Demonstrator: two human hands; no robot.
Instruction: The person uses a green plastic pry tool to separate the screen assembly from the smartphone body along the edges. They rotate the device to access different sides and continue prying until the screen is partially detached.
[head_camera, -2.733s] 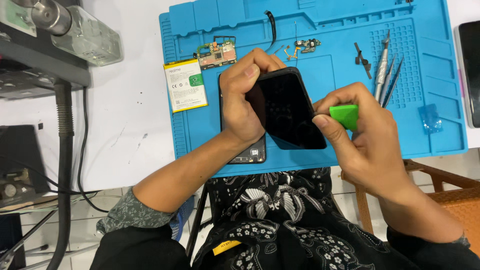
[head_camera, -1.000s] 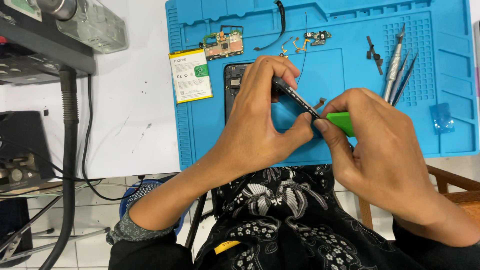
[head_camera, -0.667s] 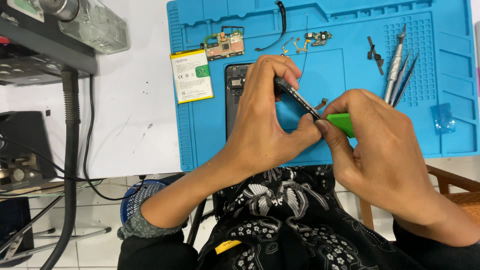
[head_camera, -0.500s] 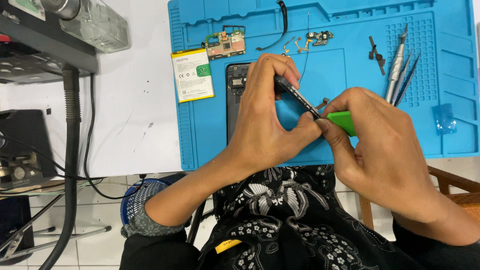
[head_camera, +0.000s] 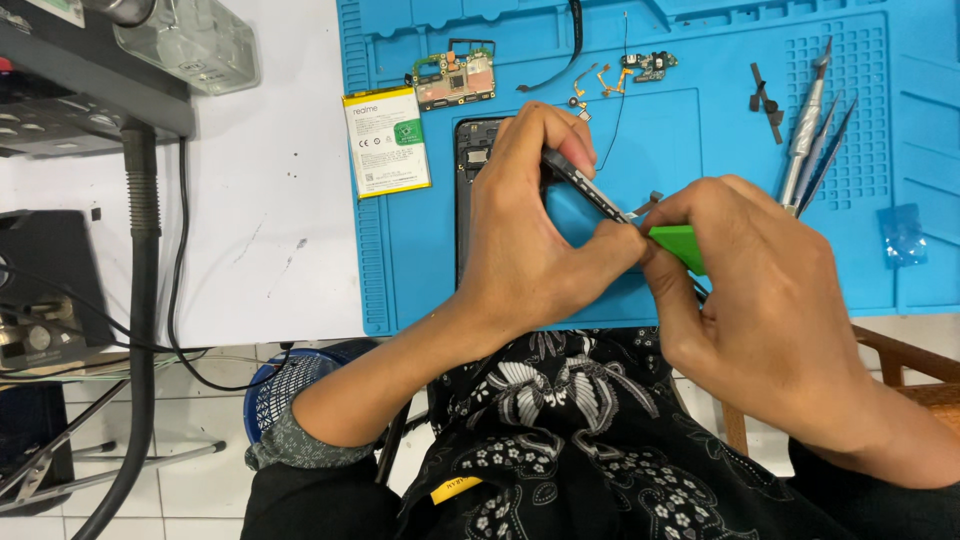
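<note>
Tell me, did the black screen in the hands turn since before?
Yes. The screen showed its flat black face above the blue mat earlier; now the left hand holds it edge-on, with the right hand pressing the green pick against it.

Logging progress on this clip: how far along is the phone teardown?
Done: battery and circuit board lie out on the blue mat. In hand: left hand holds the screen panel edge-on, right hand presses a green pick against it. Left: panel and pick remain together.
</note>
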